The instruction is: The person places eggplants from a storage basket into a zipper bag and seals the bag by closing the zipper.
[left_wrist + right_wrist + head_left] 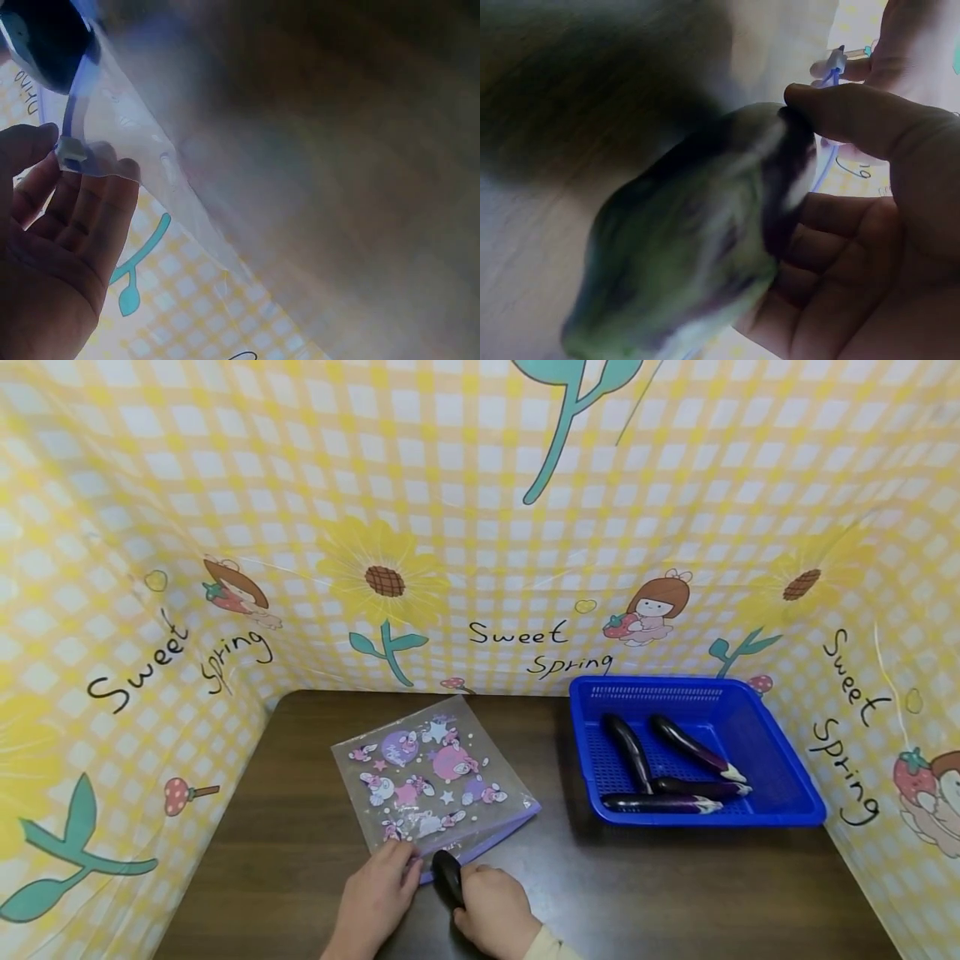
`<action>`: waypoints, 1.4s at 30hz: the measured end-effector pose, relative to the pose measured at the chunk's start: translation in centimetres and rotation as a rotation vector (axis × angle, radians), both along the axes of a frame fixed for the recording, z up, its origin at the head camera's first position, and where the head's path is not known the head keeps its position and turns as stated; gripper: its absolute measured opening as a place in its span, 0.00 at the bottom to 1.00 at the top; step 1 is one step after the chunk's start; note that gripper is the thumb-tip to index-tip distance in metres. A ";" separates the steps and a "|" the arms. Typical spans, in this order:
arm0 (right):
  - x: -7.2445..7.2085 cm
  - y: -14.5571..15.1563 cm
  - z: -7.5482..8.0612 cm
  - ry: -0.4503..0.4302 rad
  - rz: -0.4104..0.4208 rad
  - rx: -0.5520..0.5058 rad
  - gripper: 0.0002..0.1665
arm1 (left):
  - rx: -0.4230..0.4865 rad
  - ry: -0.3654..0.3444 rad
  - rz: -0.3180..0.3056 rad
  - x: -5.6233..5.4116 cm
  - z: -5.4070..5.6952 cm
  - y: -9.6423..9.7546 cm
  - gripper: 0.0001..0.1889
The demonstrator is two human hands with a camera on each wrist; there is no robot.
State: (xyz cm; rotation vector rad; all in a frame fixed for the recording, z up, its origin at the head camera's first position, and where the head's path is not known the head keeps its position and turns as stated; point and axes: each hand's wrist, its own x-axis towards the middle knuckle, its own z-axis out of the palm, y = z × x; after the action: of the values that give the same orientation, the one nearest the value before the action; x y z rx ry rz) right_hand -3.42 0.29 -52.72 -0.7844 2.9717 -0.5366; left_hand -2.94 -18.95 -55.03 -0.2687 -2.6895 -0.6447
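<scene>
At the bottom centre of the head view, just right of the middle, the right hand [493, 906] holds a dark eggplant [447, 875], its fingers and thumb curled round it; a pale sleeve [551, 945] shows at that wrist. The rounded end of this eggplant points up the frame at the lower edge of a clear printed bag [420, 777]; whether it has passed inside I cannot tell. In the right wrist view the greenish stem end sits at the lower left, blurred.

Just to the left, the left hand [381, 889] pinches the lower corner of the bag. From its wrist camera, the thumb and fingertips are clamped at a whitish slider [72, 152] on the purple edge strip [495, 835].

The bag lies tilted on the brown table [637, 885], left of centre, its film printed with pink and purple circles, stars and cartoon figures.

Farther up, at centre right, stands a blue basket [806, 806] with 4 more eggplants [628, 752] in it: 2 nearly level near its front, 2 slanting behind them.

Behind the table and along both sides hangs a yellow-and-white checked cloth [480, 527] with sunflowers [384, 581] and "Sweet Spring" lettering [519, 633].
</scene>
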 end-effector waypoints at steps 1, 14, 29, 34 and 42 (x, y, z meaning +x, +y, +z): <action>0.0 -0.2 0.0 0.004 0.004 0.006 0.19 | 0.001 0.002 -0.007 0.0 0.0 0.0 0.11; -1.1 -2.6 -1.1 0.034 -0.018 -0.001 0.25 | -0.013 0.070 -0.040 0.3 -0.6 0.2 0.13; 0.0 0.5 -1.4 -0.202 -0.022 -0.052 0.35 | -0.024 -0.048 -0.027 0.5 -0.2 0.2 0.21; 0.9 2.3 -1.4 -0.248 -0.042 -0.053 0.24 | -0.030 -0.018 -0.034 0.4 -0.3 0.1 0.21; 1.0 3.2 -1.7 -0.238 -0.006 -0.079 0.20 | -0.035 0.030 -0.055 0.4 -0.6 0.2 0.22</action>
State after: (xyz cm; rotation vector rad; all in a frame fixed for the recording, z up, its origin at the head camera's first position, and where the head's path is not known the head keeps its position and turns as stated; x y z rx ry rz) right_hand -2.40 3.48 -54.45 -0.6649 2.7499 -0.6978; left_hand -2.51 -18.78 -55.59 -0.3602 -2.6750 -0.6047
